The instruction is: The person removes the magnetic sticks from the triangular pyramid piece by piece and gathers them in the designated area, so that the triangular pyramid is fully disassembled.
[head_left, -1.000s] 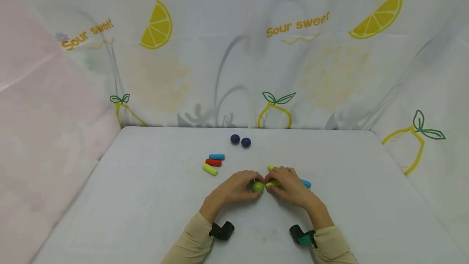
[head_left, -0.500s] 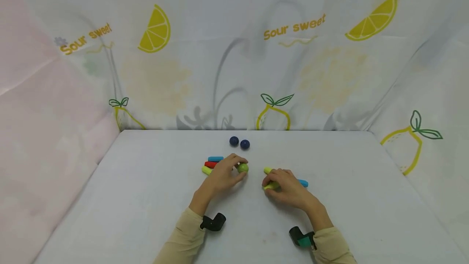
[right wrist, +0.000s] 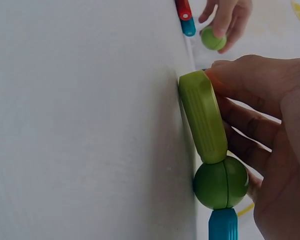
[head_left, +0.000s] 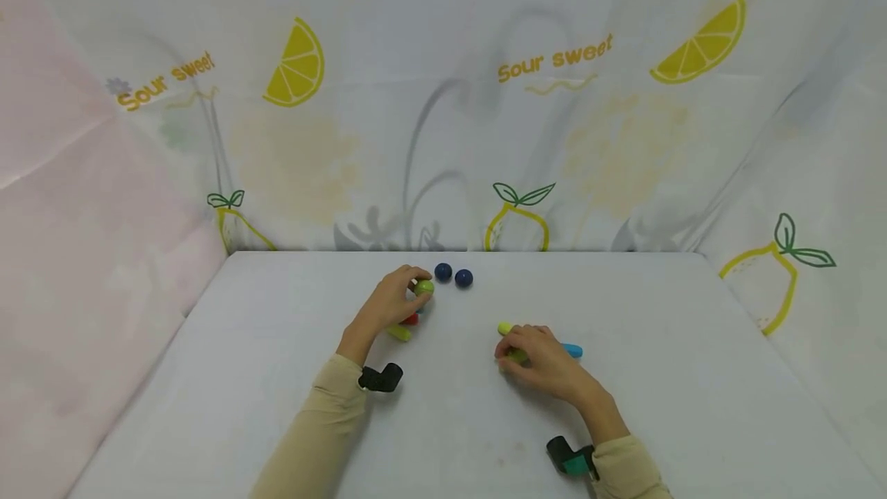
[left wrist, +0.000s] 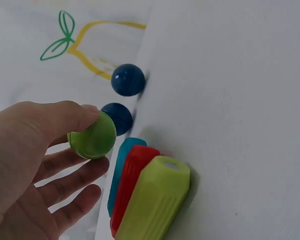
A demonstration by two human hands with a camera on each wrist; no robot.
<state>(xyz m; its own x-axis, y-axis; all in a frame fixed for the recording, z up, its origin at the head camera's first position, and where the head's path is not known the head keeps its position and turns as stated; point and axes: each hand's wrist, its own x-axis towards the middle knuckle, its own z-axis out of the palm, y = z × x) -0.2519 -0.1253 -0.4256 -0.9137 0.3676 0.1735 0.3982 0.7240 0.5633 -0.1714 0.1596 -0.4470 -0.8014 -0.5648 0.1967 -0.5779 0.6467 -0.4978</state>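
My left hand [head_left: 388,301] pinches a green ball [left wrist: 94,139] between thumb and fingers, over the far left of the table. Beneath it lie a blue rod [left wrist: 121,167], a red rod [left wrist: 135,182] and a yellow-green rod [left wrist: 157,197], side by side. Two dark blue balls [head_left: 443,272] sit just right of that hand. My right hand [head_left: 543,364] grips a yellow-green rod [right wrist: 204,117], whose end meets another green ball [right wrist: 221,182]. A blue rod [right wrist: 223,225] meets that ball's other side. Beyond the right fingers a further yellow-green rod [head_left: 504,327] pokes out, partly hidden.
A white table [head_left: 457,422] bears all the pieces. Behind it hangs a lemon-printed cloth [head_left: 388,137], close beyond the blue balls. Each wrist wears a black camera mount [head_left: 381,378].
My left hand has carried the green ball away from the right hand, leftward and farther back, over the three rods. The right hand stays nearly in place around its rod.
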